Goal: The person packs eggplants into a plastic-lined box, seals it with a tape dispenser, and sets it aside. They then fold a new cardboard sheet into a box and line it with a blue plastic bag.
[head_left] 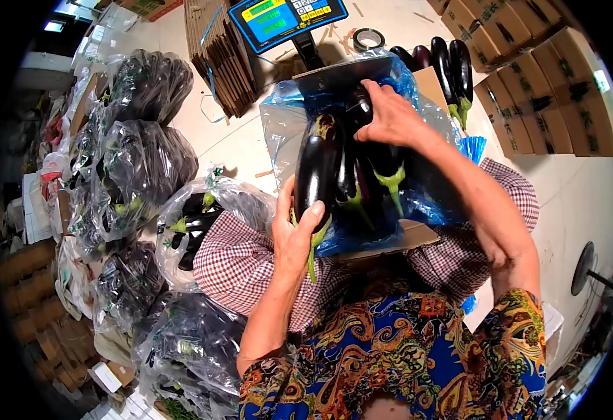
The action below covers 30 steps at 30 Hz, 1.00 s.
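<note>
My left hand (294,234) is wrapped round the stem end of a long, glossy dark eggplant (318,164). That eggplant is tilted over the left side of a cardboard box (397,241), its green stem pointing toward me. Inside the box, my right hand (397,120) grips a second eggplant (357,106) near the far side, thumb and fingers on either side of it. Several more eggplants (387,164) lie below, green stems toward me. Blue plastic film (406,78) lines the box and spills over its edges. The lower end of the right-hand eggplant is hidden.
A digital scale (278,22) stands beyond the box, beside flattened cardboard (221,59) and a tape roll (368,39). Loose eggplants (453,70) lie at the far right near stacked cartons (548,101). Plastic bags of eggplants (142,168) line the left; a fan (584,268) stands right.
</note>
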{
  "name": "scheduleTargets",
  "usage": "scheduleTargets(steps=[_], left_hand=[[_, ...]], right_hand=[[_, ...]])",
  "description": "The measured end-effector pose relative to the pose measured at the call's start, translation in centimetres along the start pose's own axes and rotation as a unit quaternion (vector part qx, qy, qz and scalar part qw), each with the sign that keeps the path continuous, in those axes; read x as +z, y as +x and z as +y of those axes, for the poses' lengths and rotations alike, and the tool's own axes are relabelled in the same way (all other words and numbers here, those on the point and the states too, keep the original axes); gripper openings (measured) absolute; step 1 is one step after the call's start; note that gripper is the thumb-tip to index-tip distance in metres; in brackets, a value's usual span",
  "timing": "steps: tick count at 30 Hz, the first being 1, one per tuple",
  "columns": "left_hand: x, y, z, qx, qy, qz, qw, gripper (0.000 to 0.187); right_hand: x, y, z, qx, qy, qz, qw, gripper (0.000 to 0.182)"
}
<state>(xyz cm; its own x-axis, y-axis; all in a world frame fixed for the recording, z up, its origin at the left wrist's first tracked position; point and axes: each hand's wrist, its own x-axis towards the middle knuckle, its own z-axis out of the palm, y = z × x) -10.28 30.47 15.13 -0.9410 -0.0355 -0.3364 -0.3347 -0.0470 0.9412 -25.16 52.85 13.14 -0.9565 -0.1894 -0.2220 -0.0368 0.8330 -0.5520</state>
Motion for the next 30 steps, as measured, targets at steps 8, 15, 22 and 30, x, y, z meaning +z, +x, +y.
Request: scheduleTargets(steps=[8,15,22,30], left_hand=[[2.2,2.2,0.8,-0.033,-0.054,-0.004,0.998,0.059],[6.3,3.6,-1.7,-0.037,-0.021,0.029,0.999,0.069],[8.7,7.5,-7.3,-0.020,0.075,-0.001,0.997,0.082],[10.2,7.3,-6.3,0.083,0.430,-0.103,0.893,0.106]], right_hand=[[-9.3,-5.8,0.6,-0.062,0.262,-0.123,0.955,0.092],[-11.4,-7.9,3.1,-0.008,0.369,-0.189,0.910,0.089],[-10.9,-9.4,3.2,-0.002,0.326,-0.249,0.912,0.092],[-11.7,-9.9,4.7,-0.006,0.417,-0.176,0.892,0.093]])
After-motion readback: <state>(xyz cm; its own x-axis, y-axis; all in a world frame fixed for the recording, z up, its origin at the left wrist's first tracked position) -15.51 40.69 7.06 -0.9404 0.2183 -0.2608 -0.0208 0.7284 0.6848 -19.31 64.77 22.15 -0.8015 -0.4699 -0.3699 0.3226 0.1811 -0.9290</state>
